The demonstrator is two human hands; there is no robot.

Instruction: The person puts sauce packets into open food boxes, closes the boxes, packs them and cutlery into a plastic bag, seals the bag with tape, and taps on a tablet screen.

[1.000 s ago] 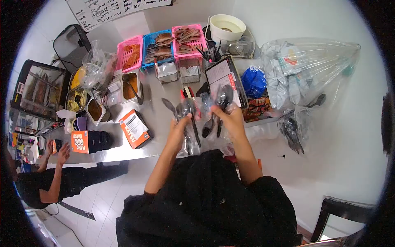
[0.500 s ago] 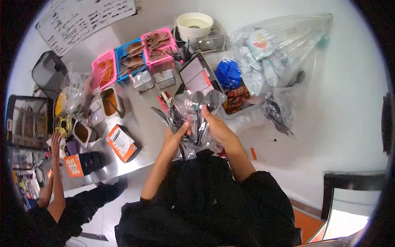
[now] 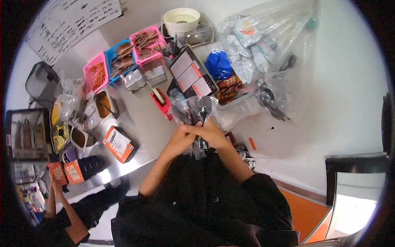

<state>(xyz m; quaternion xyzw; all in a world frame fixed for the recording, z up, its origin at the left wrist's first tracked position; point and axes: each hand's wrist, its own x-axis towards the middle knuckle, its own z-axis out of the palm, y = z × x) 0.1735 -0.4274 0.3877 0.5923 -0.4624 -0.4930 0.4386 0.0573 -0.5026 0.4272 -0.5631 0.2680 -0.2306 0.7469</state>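
In front of my chest, both hands grip a bundle of black plastic spoons point(image 3: 204, 106) in clear plastic wrappers. My left hand point(image 3: 180, 140) is closed around its lower left side. From the right, my right hand point(image 3: 212, 135) wraps it, thumb crossing toward the left one. The spoon bowls point away from me, and wrapper ends hang below my fingers. Some of the pieces are hidden by fingers and shiny film. Just beyond the bundle lie a red tool with a pale strip point(image 3: 161, 103) and a black tray with papers point(image 3: 191, 74).
Pink point(image 3: 96, 74) and blue baskets point(image 3: 119, 59) with packets line the back. Orange-white boxes point(image 3: 118, 144) and metal sauce containers point(image 3: 105, 105) stand left. A co-worker's hand point(image 3: 55, 187) is at an orange box point(image 3: 57, 173). More wrapped black cutlery point(image 3: 269, 99) lies right, below a large clear bag point(image 3: 284, 24).
My hands have come together, joining two separate clusters of wrapped cutlery into one bundle. The red tool is now more exposed. The co-worker's hand has lowered to an orange box.
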